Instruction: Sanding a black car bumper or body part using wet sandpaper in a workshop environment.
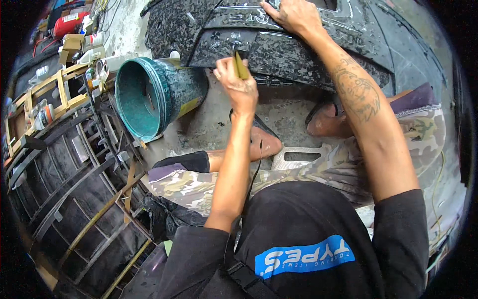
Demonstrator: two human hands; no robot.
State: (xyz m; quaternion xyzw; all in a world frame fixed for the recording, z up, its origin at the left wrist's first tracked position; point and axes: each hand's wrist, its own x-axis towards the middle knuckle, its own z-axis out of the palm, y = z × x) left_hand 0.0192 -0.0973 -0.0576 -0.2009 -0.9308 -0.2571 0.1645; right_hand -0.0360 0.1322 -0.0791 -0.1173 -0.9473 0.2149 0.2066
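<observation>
A large black car body panel [298,57], perhaps a bumper, lies in front of me, its surface wet and mottled grey. My left hand [236,87] is closed on a folded piece of sandpaper [241,67] with an olive-yellow back, held against the panel's near face close to a small dark recess. Farther up and to the right, my right hand [299,19] rests on the wet panel with its thumb spread. The upper picture edge cuts off some of its fingers. No object shows in that hand.
A teal bucket [164,102] lies tipped at my left, its mouth toward me. Beyond it are a wooden crate [62,89], several bottles [92,56] and a red container [68,24]. A slatted dark frame [74,199] fills the lower left. My bare feet [266,143] are near the panel.
</observation>
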